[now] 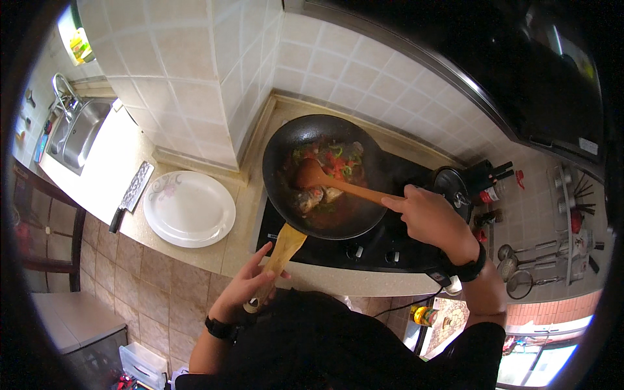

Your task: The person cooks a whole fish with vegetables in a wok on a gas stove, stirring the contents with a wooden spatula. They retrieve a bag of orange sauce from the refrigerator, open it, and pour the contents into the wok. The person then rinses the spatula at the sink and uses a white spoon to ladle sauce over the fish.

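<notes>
A black wok sits on the black gas stove. In it lie fish pieces in reddish broth, with chopped red and green vegetables. My right hand grips the handle of a wooden ladle, whose bowl rests among the food. My left hand is around the wok's yellowish wooden handle, thumb on top and index finger held off it.
Left of the stove, an oval white plate with a floral print lies beside a cleaver. A lidded black pot stands at the stove's right. Utensils hang on the right wall. A sink is far left.
</notes>
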Tool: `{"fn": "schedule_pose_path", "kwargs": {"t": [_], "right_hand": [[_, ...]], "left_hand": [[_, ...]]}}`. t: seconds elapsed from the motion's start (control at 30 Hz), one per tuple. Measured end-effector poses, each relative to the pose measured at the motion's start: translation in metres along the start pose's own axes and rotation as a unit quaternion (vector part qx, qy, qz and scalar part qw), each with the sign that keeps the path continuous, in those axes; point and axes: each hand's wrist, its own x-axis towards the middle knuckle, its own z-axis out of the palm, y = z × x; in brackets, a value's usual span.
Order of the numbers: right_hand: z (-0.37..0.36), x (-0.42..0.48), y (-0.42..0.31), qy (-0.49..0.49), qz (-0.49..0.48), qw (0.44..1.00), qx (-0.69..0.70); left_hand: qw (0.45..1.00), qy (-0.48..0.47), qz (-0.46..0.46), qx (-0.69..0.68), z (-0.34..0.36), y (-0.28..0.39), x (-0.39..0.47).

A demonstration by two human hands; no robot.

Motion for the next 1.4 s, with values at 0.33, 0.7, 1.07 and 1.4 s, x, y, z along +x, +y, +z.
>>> {"fn": "schedule_pose_path", "kwargs": {"t": [0.33,0.7,1.07,1.4], "right_hand": [[0.009,0.03,0.025,0.03,0.076,0.993,0.085],[0.008,0.027,0.015,-0.022,0.066,0.996,0.053],[-0.005,-0.09,0.076,-0.102,0.251,0.867,0.418],[0.025,-0.086,0.084,-0.171,0.268,0.827,0.464]], "left_hand": [[0.999,-0.017,-0.02,-0.029,0.002,0.001,0.001],[0.999,-0.018,-0.032,-0.006,0.005,0.006,-0.001],[0.999,-0.021,-0.04,-0.016,0.001,0.002,-0.001],[0.997,-0.044,-0.055,-0.014,0.003,0.007,0.001]]}}
